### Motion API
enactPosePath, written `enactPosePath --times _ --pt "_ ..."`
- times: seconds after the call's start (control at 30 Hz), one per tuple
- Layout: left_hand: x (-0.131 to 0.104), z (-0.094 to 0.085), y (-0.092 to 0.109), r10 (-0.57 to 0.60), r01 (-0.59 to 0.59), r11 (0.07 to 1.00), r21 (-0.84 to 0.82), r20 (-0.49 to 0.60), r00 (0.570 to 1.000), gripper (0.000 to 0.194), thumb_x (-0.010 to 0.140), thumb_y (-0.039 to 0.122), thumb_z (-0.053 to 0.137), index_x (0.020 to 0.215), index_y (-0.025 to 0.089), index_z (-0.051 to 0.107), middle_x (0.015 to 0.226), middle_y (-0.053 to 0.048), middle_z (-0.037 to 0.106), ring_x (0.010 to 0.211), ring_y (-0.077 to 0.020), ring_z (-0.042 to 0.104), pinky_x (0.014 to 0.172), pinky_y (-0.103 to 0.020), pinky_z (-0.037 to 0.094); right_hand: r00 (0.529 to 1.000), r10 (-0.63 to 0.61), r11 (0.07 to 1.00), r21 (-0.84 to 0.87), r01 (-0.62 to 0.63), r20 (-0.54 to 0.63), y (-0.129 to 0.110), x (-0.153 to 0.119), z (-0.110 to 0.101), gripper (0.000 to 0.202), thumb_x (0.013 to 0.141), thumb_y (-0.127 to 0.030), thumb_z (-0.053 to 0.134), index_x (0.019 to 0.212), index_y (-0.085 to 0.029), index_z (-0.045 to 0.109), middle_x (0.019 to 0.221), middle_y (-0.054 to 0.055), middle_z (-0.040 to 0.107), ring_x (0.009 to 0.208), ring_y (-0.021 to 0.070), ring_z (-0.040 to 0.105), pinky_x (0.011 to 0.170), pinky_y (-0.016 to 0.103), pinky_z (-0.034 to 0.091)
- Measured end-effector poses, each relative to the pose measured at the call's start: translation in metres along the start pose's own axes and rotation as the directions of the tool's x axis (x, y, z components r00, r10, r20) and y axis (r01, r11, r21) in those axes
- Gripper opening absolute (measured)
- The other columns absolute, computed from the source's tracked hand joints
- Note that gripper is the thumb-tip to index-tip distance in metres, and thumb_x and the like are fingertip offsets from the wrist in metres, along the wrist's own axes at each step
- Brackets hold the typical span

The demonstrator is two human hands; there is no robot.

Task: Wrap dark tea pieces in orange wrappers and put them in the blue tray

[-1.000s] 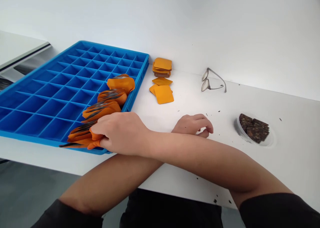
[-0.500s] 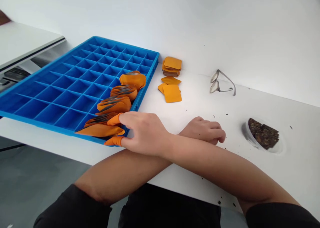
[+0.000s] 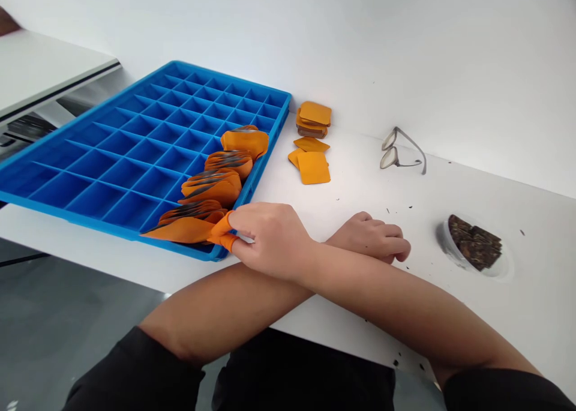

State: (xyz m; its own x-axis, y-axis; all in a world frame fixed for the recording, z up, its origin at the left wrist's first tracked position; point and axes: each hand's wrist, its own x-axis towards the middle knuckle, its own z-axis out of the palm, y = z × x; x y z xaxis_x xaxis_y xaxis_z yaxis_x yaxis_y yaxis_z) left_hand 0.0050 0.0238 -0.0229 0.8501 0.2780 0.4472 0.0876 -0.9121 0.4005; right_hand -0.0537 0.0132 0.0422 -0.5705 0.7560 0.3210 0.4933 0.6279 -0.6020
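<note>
My forearms cross, the right over the left. My right hand [image 3: 272,237], with orange covers on thumb and forefinger, pinches the edge of an orange packet [image 3: 182,230] at the near right corner of the blue divided tray [image 3: 135,236]. Behind it, more orange packets [image 3: 213,184] fill the compartments along the tray's right side. To the right, my left hand [image 3: 371,238] rests on the white table with its fingers curled; whether anything is inside them cannot be seen.
Loose orange squares [image 3: 314,168] and a stack of them [image 3: 314,114] lie right of the tray. Glasses [image 3: 390,149] stand farther right. A clear bowl [image 3: 454,258] holds dark brown pieces [image 3: 474,243]. Dark crumbs dot the table [image 3: 360,189].
My right thumb and forefinger, apart before, have closed together on the packet's edge. The whole view has shifted slightly. My left hand stays in place.
</note>
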Motion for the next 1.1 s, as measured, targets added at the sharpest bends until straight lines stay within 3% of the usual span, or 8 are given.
enactPosePath --times 0.23,0.47,0.77,0.87,0.97,1.1 --pt "0.002 -0.006 0.004 -0.023 0.023 1.000 0.005 0.057 0.998 0.031 0.092 0.009 0.044 0.101 0.025 0.069 0.113 0.003 0.072 0.084 -0.0119 0.061 0.079 -0.034 0.032 0.970 -0.062 0.952 -0.279 0.128 0.234 -0.007 -0.003 -0.002 0.026 0.099 -0.028 0.051 0.085 -0.020 0.070 0.078 0.000 0.064 0.072 0.0136 0.051 0.053 0.030 0.018" --pt "0.001 -0.005 0.001 -0.028 0.029 1.000 -0.012 0.039 0.999 0.031 0.094 0.011 0.043 0.101 0.025 0.069 0.113 0.003 0.072 0.085 -0.0114 0.062 0.080 -0.034 0.033 0.940 -0.069 0.919 -0.346 0.190 0.333 -0.014 0.000 -0.004 0.028 0.103 -0.032 0.046 0.097 -0.020 0.070 0.083 0.003 0.069 0.073 0.0176 0.057 0.054 0.032 0.018" --pt "0.000 -0.013 0.003 -0.114 0.120 0.980 -0.158 0.048 0.992 0.024 0.094 0.012 0.048 0.100 0.023 0.067 0.114 0.004 0.071 0.089 -0.0092 0.064 0.085 -0.032 0.035 0.870 0.064 0.961 -0.264 0.078 0.489 -0.017 0.016 -0.009 0.035 0.106 -0.044 0.039 0.105 -0.025 0.068 0.079 0.002 0.069 0.063 0.0163 0.049 0.058 0.031 0.019" --pt "-0.001 -0.012 0.002 -0.119 0.121 0.976 -0.182 0.021 0.993 0.024 0.093 0.012 0.047 0.100 0.023 0.067 0.112 0.004 0.070 0.084 -0.0081 0.062 0.085 -0.031 0.036 0.853 0.060 0.978 -0.200 0.053 0.518 -0.015 0.019 -0.011 0.028 0.102 -0.038 0.043 0.099 -0.025 0.068 0.074 0.001 0.065 0.059 0.0146 0.042 0.059 0.030 0.020" --pt "-0.001 -0.009 0.001 -0.101 0.107 0.982 -0.157 0.045 0.994 0.021 0.093 0.013 0.049 0.099 0.023 0.066 0.110 0.003 0.070 0.084 -0.0091 0.062 0.086 -0.032 0.036 0.872 -0.020 0.995 -0.077 0.066 0.490 -0.008 0.015 -0.017 0.020 0.097 -0.032 0.048 0.090 -0.024 0.066 0.069 -0.002 0.059 0.057 0.0127 0.037 0.059 0.030 0.021" --pt "0.002 -0.007 -0.001 -0.099 0.116 0.976 -0.187 0.098 0.990 0.017 0.096 0.016 0.050 0.099 0.024 0.065 0.112 0.001 0.070 0.088 -0.0105 0.062 0.087 -0.033 0.035 0.936 -0.126 0.989 0.118 0.091 0.328 0.004 0.006 -0.029 0.026 0.092 -0.028 0.054 0.068 -0.020 0.050 0.061 -0.005 0.046 0.057 0.0100 0.033 0.058 0.029 0.023"
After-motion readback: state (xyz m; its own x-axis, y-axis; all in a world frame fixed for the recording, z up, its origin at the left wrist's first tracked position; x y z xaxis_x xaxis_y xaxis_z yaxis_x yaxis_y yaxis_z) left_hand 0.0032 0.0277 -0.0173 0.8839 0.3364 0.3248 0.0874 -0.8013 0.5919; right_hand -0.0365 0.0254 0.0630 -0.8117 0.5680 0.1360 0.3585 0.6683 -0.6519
